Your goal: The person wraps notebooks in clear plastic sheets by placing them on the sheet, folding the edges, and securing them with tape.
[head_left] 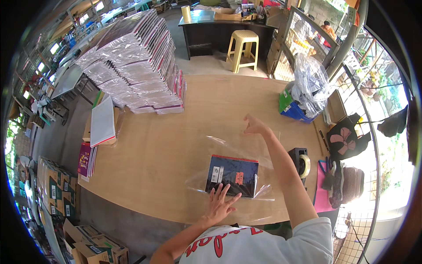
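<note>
A dark blue spiral notebook (246,169) with a white label and an orange label lies on the near part of the table. Clear plastic film (263,193) spreads out around its edges. Over the notebook's near edge my left hand (218,206) rests with spread fingers, touching the cover. My right hand (256,126) is stretched out beyond the notebook, above the middle of the table. Its thumb and forefinger are apart, and nothing shows between them. A black tape dispenser (298,155) with a roll of clear tape stands right of the notebook, beside my right forearm.
Tall stacks of plastic-wrapped spiral notebooks (136,66) rise at the table's far left. Nearer lie a white pad (103,121) and purple booklets (86,159). A green and blue box (294,105) full of clear plastic stands far right. Beyond the table is a yellow stool (243,39).
</note>
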### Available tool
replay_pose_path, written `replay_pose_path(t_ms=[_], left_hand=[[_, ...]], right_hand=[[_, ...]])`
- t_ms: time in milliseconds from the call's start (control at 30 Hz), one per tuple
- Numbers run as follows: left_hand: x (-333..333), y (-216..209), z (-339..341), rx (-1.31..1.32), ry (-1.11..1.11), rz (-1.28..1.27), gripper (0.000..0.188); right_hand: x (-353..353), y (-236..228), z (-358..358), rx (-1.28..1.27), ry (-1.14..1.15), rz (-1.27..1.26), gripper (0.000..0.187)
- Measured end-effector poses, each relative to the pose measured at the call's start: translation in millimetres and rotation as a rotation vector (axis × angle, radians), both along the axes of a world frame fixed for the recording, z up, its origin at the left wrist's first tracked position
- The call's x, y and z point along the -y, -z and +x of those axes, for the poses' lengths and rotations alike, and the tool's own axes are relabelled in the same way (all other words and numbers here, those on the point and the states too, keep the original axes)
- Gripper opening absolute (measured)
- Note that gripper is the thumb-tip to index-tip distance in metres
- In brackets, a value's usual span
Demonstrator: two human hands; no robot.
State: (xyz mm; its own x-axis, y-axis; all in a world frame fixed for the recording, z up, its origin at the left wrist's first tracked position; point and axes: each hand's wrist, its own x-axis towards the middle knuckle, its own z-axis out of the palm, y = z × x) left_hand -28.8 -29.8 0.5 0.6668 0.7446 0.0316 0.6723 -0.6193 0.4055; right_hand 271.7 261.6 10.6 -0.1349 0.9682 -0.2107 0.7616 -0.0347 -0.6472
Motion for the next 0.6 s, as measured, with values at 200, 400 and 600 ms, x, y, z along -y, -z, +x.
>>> replay_pose_path(t_ms=[200,400,600], left_hand=[[-17,-12,5,0.141,-0.082,0.015,0.057],[-57,11,18,0.613,-0.560,-0.377,0.051],[-103,-9,48,0.186,-0.747,-0.593,0.059]], right_hand=[[19,-24,-11,0.029,-0.264,0.151,0.012],[156,-49,-64,0.269,-0.526,0.825,0.011],[221,-33,-67,0.390,-0.679,0.913,0.015]])
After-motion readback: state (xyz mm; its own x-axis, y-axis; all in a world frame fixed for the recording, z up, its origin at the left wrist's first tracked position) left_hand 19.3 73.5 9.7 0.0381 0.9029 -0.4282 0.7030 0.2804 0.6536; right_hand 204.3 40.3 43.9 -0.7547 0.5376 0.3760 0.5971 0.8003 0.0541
